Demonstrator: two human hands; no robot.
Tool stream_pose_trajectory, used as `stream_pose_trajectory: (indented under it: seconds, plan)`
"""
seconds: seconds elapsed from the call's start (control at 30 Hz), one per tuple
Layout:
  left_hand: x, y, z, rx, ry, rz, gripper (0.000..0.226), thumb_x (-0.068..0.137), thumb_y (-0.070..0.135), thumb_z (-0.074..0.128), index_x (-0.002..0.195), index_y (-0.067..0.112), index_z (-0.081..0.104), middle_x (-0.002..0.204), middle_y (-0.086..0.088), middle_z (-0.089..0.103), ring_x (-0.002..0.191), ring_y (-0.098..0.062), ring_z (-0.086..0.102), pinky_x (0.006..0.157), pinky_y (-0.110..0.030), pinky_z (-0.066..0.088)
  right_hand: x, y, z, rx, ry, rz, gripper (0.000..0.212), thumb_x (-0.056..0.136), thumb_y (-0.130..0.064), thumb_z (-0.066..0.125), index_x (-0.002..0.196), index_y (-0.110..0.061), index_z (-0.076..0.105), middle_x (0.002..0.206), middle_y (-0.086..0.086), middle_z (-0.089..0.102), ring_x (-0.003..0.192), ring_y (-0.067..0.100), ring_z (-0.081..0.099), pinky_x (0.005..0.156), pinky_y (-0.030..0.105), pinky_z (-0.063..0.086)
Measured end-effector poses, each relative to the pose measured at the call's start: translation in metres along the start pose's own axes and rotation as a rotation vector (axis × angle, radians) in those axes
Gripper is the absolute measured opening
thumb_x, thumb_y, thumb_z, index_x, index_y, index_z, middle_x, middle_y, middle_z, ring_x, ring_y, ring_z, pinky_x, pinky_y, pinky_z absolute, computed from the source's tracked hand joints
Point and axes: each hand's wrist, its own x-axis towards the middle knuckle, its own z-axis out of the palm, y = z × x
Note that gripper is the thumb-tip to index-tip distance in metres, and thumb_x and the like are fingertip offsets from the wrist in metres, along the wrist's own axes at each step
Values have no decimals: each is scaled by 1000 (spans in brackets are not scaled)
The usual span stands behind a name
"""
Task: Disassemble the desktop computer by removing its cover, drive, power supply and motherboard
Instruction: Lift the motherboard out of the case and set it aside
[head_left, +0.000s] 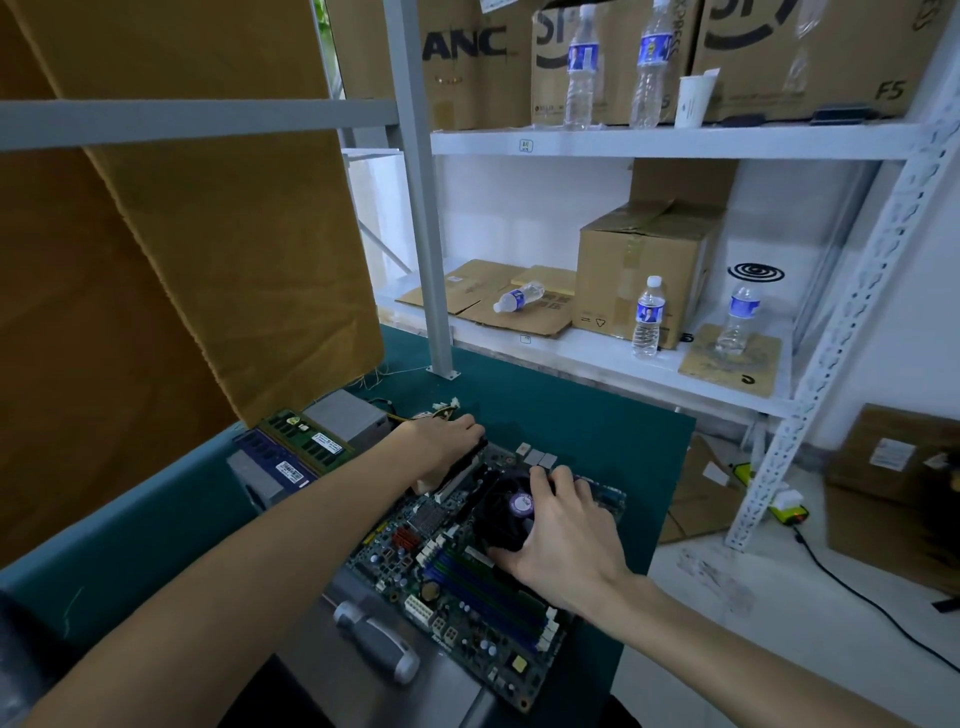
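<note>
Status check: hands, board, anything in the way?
Right hand grips the CPU fan. Left hand holds the motherboard at its far edge. Screwdriver lies beside the board, near side.

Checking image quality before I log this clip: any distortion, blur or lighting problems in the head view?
Head view: wide-angle bending is strong, the shelf uprights lean and curve. Lighting is dim and bluish. The shelf boards look bright, nearly washed out. The motherboard and both hands, left and right, are sharp enough; the screwdriver handle and frame edges are soft.
</note>
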Motion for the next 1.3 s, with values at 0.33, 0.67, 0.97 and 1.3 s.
stream_pose_trajectory:
  seconds: [0.33, 0.67, 0.97, 1.3]
  plan:
    - [-4, 2, 0, -68, -10, -7, 110, 69, 0, 87, 154, 9, 18, 152, -7, 25, 127, -35, 54, 95, -48, 54, 9, -12, -4, -1, -48, -14, 109, 77, -79, 60, 154, -11, 25, 148, 8, 41, 137, 32, 39, 97, 44, 50]
    - [1, -4, -5, -172, -31, 1, 103, 73, 5, 85, 154, 14, 22, 151, -3, 29, 130, -31, 51, 97, -49, 53, 14, -15, -4, -18, -75, -17, 110, 76, -79, 59, 154, -10, 25, 148, 10, 41, 136, 34, 40, 95, 45, 50]
    - [-20, -4, -3, -223, 65, 18, 94, 84, 2, 72, 159, 18, 19, 158, -5, 28, 138, -31, 45, 99, -43, 51, 14, -12, 0, -7, -88, -28, 114, 78, -80, 58, 157, -9, 18, 151, 11, 36, 139, 35, 36, 98, 46, 48]
    - [-178, 5, -2, -548, 448, 3, 27, 93, 11, 57, 117, 20, 65, 112, -3, 68, 98, -21, 63, 81, -40, 53, -9, -56, -10, -92, 88, -304, 61, 91, -58, 55, 130, -11, 57, 129, 14, 54, 123, 36, 50, 107, 47, 39]
